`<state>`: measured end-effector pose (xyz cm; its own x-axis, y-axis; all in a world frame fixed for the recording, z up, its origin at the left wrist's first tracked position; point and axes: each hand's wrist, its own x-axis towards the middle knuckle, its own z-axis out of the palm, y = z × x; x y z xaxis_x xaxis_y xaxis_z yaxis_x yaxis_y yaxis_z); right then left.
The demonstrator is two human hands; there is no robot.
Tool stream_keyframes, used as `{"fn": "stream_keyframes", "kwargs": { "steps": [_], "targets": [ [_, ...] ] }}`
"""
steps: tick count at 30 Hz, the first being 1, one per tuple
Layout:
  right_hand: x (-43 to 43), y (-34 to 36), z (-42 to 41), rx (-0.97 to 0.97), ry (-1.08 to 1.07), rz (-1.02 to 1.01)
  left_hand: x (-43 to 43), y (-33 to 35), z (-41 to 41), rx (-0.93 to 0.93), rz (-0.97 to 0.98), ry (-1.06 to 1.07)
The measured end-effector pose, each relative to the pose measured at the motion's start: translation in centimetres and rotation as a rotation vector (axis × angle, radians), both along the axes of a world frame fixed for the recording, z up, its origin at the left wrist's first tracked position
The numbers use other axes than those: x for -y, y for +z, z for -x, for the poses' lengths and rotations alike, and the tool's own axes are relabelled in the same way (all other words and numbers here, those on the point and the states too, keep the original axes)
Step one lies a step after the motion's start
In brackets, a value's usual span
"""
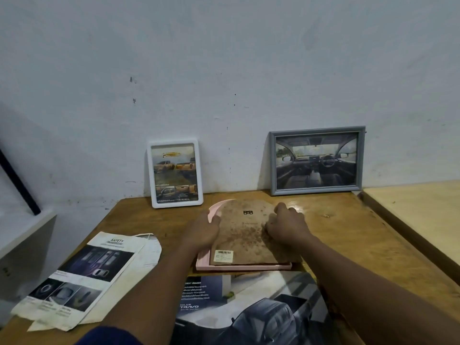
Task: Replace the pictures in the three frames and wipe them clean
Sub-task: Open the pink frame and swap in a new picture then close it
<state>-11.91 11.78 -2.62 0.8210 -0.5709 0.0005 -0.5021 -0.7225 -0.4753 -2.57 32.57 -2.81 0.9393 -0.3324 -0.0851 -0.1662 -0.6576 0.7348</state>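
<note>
A pink arched frame [239, 267] lies face down in the middle of the wooden table [348, 232], its stained brown backing board [245, 235] facing up. My left hand [202, 232] grips the frame's left edge. My right hand [286, 226] presses with bent fingers on the board's right edge. A white frame [175, 173] with a truck picture leans on the wall behind. To its right a grey frame [316, 160] holds a car interior picture and also leans on the wall.
A folded car brochure page [82, 280] marked SAFETY lies at the table's left front. A larger truck brochure [249, 307] lies under my arms at the front edge. A paler table [418, 215] adjoins on the right. A white cabinet [22, 235] stands left.
</note>
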Motion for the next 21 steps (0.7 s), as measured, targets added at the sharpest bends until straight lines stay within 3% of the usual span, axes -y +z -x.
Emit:
{"fn": "stream_keyframes", "kwargs": {
  "steps": [5, 14, 21],
  "targets": [
    [0.4, -0.1, -0.9, -0.004, -0.02, -0.067, 0.4, -1.3, 1.0, 0.291, -0.158, -0.105],
    [1.0, 1.2, -1.3, 0.161, -0.021, -0.002, 1.3, -1.9, 0.9, 0.31, -0.13, -0.183],
    [1.1, 0.6, -1.4, 0.202, -0.018, -0.101, 1.5, -2.3, 0.8, 0.271, -0.11, -0.162]
  ]
}}
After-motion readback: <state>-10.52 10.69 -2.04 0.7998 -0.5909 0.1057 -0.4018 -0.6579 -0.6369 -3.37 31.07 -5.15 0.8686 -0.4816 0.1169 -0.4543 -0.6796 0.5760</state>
